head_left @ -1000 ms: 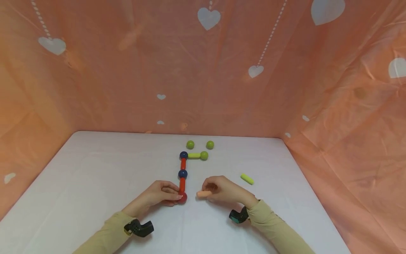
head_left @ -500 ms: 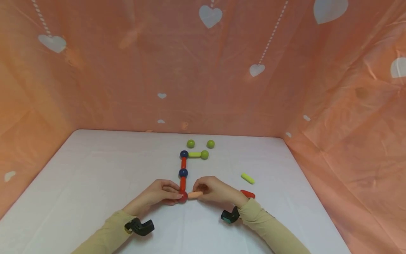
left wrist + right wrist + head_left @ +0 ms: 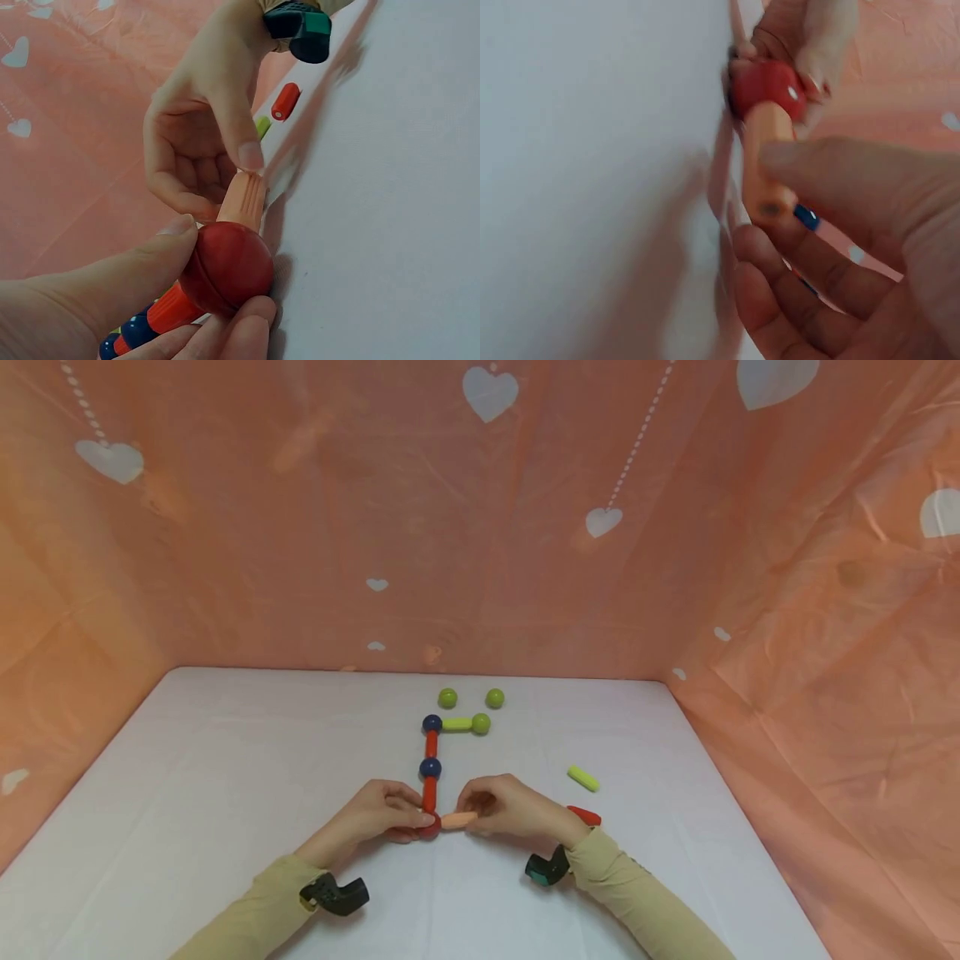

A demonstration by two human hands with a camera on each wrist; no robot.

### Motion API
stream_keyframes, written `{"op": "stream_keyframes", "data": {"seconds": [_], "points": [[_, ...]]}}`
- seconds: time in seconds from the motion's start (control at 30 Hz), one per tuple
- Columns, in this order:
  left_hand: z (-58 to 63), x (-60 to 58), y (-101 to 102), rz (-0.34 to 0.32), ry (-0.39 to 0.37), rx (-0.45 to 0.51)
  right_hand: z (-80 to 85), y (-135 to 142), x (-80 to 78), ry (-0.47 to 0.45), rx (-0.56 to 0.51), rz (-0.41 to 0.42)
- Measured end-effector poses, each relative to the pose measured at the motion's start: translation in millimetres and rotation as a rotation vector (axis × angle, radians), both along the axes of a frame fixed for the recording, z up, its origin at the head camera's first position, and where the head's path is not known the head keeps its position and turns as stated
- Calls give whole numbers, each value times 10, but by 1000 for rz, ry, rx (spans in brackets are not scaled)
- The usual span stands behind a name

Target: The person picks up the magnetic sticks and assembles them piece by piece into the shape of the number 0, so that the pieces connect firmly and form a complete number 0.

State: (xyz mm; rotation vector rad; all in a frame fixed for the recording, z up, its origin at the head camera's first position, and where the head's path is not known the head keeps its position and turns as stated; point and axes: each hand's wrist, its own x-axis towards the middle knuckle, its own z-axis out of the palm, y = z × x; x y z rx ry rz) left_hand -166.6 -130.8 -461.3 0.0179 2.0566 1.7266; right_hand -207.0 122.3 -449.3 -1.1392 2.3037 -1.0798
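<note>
My left hand (image 3: 378, 812) grips a red ball (image 3: 234, 264) between thumb and fingers at the near end of a chain. From that ball two red sticks (image 3: 430, 793) run away from me, joined by a blue ball (image 3: 430, 767). A second blue ball (image 3: 432, 723) tops the chain, with a yellow-green stick (image 3: 457, 724) and a green ball (image 3: 481, 723) branching right. My right hand (image 3: 510, 807) pinches a peach stick (image 3: 763, 161) by its outer end; its other end meets the red ball's right side.
Two loose green balls (image 3: 447, 697) lie beyond the chain, side by side. Right of my right hand are a loose yellow-green stick (image 3: 582, 778) and a loose red stick (image 3: 584, 816) near the wrist. A pink curtain (image 3: 420, 527) stands behind the white table (image 3: 247, 735).
My right hand has moved left, bringing the peach stick from a gap away up against the red ball. The left hand stays on the ball. The loose red stick has come into view.
</note>
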Motion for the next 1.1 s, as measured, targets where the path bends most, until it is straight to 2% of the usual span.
{"op": "stream_keyframes", "data": {"seconds": [0.13, 0.3, 0.47, 0.57, 0.77, 1.0, 1.1], "points": [[-19, 2, -11, 11, -5, -16, 74, 102, -114, 13, -36, -3], [-32, 2, -25, 20, -8, -26, 216, 243, -402, 77, -101, -51], [-38, 9, -42, 15, -7, -16, 297, 319, -757, 171, -168, -200], [-37, 14, -48, 16, -7, -16, 320, 321, -958, 206, -173, -295], [-47, 3, -40, 1, 7, -22, 294, 331, -1267, 175, -182, -424], [-47, 1, -20, -10, 12, -12, 198, 319, -1466, 125, -224, -432], [-44, 0, -13, -7, 13, -20, 149, 312, -1525, 105, -211, -440]]}}
